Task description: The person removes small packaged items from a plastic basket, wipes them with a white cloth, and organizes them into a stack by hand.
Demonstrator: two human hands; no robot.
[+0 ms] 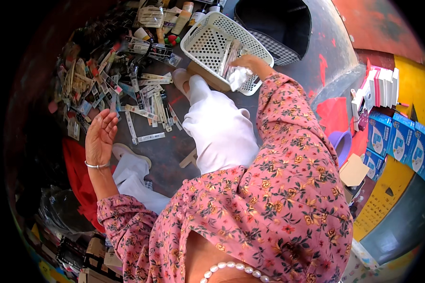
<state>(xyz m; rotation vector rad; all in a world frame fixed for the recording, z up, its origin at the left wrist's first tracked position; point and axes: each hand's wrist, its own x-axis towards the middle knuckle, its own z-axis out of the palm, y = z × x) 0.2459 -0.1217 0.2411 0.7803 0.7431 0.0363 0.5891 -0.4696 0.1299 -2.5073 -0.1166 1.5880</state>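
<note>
My left hand (pixel 101 137) is raised over the floor with its palm up and its fingers stretched and slightly curled, holding nothing. It is nearest to a spread of slim packaged sticks, like pens or cosmetic pencils (pixel 160 106). My right hand (pixel 252 64) reaches into a white perforated plastic basket (pixel 208 35). Its fingers are bent down over clear plastic packets (pixel 227 54) and a crumpled white piece, like tissue or thin plastic (pixel 238 78). What the fingertips grip is hidden.
The basket rests partly on a cardboard box (pixel 208 78). Behind it stands a black bin (pixel 274 23). Bottles and tubes (pixel 182 19) lie at the back. Blue boxes (pixel 401 137), white-and-pink boxes (pixel 380 87) and a purple bowl (pixel 341 144) are at right. Red cloth (pixel 78 174) lies at left.
</note>
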